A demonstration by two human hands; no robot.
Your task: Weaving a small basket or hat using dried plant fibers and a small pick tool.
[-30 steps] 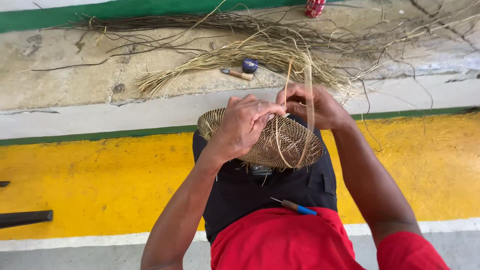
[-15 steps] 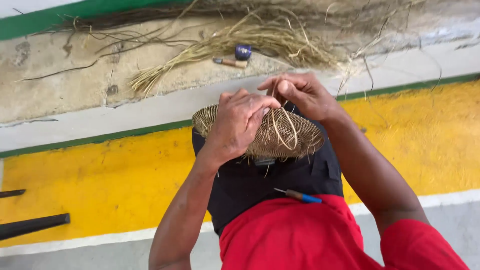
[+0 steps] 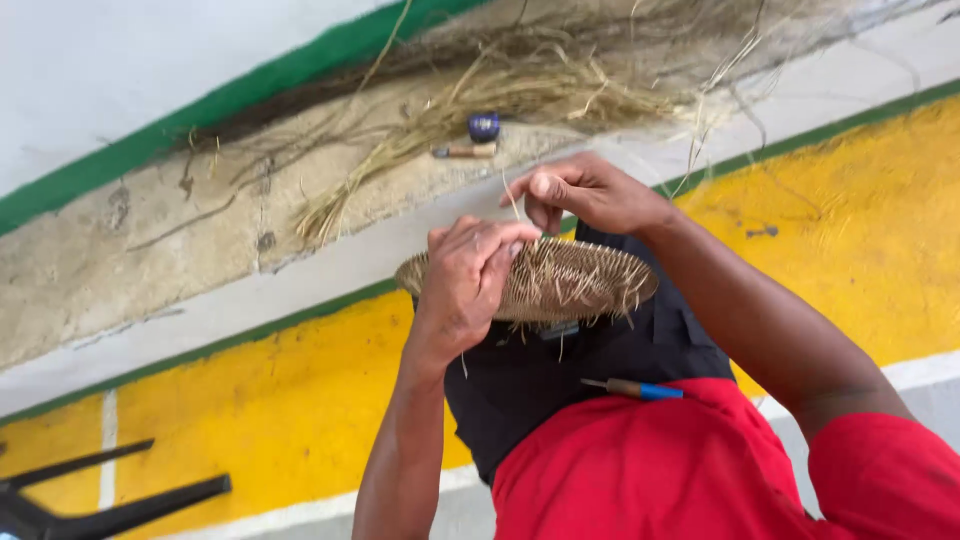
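Both hands busy on a half-woven straw basket held over the lap.

From the head camera: the left hand (image 3: pixel 466 285) clasps the near rim of the woven basket (image 3: pixel 560 280), fingers curled shut around it; the right hand (image 3: pixel 580 190) sits just above the far rim, fingertips pinched closed on a thin straw strand (image 3: pixel 512 198). A blue-handled tool (image 3: pixel 632 387) lies on the lap below. Loose straw (image 3: pixel 500 100) is heaped on the concrete ledge beyond.

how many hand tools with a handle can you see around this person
2. A blue-handled tool lies on the lap, on the dark apron. A wooden-handled tool lies on the concrete floor beside the straw pile. More may be hidden under the straw.
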